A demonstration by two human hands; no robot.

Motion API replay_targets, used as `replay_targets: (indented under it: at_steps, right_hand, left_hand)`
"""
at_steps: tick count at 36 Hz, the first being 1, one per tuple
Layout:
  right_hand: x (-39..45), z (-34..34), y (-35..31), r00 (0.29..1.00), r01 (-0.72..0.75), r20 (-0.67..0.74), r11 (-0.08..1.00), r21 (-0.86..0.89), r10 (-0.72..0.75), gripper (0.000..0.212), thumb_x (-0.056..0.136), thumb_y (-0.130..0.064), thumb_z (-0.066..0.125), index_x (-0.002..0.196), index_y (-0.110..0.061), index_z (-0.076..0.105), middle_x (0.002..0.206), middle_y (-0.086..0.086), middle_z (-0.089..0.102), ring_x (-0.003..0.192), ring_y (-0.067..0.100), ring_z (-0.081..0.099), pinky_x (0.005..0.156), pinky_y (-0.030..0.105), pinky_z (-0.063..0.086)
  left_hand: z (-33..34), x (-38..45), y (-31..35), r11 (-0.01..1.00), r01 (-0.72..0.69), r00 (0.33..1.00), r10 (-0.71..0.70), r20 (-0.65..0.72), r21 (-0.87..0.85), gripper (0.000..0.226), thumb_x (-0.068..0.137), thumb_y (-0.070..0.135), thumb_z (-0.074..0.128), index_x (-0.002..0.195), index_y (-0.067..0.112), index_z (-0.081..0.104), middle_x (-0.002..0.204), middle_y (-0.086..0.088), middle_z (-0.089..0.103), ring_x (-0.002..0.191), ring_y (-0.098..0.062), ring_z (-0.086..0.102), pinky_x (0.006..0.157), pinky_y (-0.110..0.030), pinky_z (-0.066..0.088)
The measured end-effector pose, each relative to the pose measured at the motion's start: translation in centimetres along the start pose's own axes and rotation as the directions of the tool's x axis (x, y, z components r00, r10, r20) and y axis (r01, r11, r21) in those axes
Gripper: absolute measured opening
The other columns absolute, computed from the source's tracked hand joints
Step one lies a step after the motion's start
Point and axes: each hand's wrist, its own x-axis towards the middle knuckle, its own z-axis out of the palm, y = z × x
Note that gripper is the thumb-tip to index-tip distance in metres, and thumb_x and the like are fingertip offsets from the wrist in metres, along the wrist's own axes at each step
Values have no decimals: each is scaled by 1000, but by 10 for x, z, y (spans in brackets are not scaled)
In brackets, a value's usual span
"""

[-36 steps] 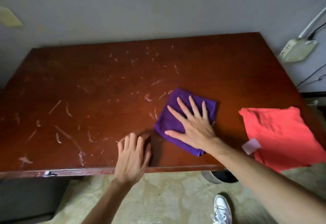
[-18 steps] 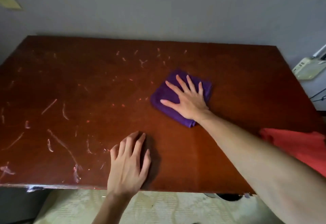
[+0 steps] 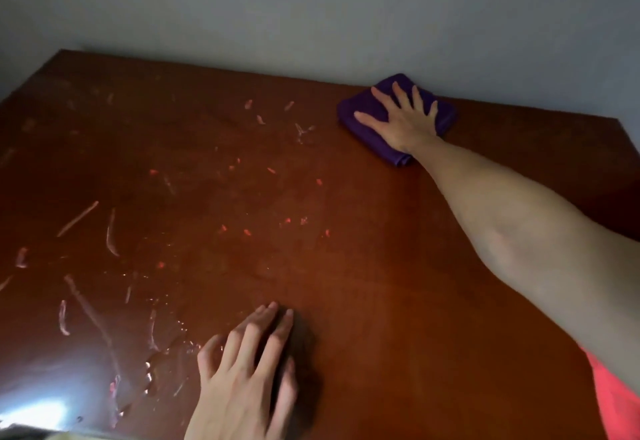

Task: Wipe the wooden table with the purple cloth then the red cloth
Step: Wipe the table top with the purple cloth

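Right hand wiping the far edge of the worktop with the purple cloth.

The wooden worktop point(image 3: 346, 266) is streaked on its left half. The purple cloth point(image 3: 446, 117), mid-worktop 0.5 s ago, now lies against the rear wall; the right hand point(image 3: 403, 121) presses it with an open grip, fingers spread flat. The left hand point(image 3: 246, 380) stays flat near the front edge, holding nothing. The red cloth point(image 3: 613, 401) shows at the lower right.

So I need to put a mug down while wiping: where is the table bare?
Bare wood lies between the left hand, the right forearm and the purple cloth. Left of the left hand, pale smears crowd the table; the red cloth covers the near right corner.
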Motion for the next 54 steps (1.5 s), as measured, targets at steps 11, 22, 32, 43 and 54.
replay_targets:
  at_steps: [11, 22, 32, 43, 54]
  right_hand:
    - [-119, 30, -34, 978, 208, 27, 976, -67, -207, 92, 82, -95, 21, 161, -50, 3, 174, -5, -4, 159, 32, -10, 123, 66, -5]
    - [-377, 98, -119, 904, 411, -106, 910, -42, -413, 92, 81, -89, 32, 161, -45, 22, 174, 0, 9, 159, 37, 0, 120, 72, 2]
    - [-326, 93, -150, 931, 354, -89, 935, -14, -353, 89, 79, -93, 24, 159, -53, 19, 174, -8, 6, 160, 26, -3, 124, 64, -2]
    - [-104, 44, -124, 987, 162, 7, 987, -10, -161, 87, 82, -95, 24, 158, -56, 10, 174, -10, -1, 160, 22, -9, 126, 58, -6]
    - [19, 25, -119, 999, 42, -8, 999, 1, -42, 92, 82, -96, 21, 161, -51, 11, 174, -5, -1, 160, 27, -8, 124, 63, -8]
  left_hand:
    - [-6, 1, 2, 995, -49, 999, 47, -24, -90, 45, 99, 40, 36, 134, 19, 54, 138, 3, 51, 121, -17, 49, 100, -37, 31]
    - [-43, -19, -37, 1000, -15, 983, 13, -185, -11, 32, 96, 38, 41, 111, 14, 57, 116, -8, 54, 98, -31, 50, 84, -46, 37]
    - [-59, -26, -92, 996, -69, 996, 71, -45, 60, 51, 98, 47, 36, 138, 19, 51, 133, 1, 53, 116, -24, 52, 97, -42, 33]
    - [-54, -18, -106, 997, 76, 997, -75, 34, -16, 48, 100, 42, 30, 142, 31, 50, 142, 8, 47, 128, -14, 45, 103, -39, 24]
    - [-44, -14, -109, 991, 124, 992, -124, -16, 41, 50, 86, 39, 46, 134, 38, 61, 142, 8, 56, 122, -12, 54, 90, -45, 41]
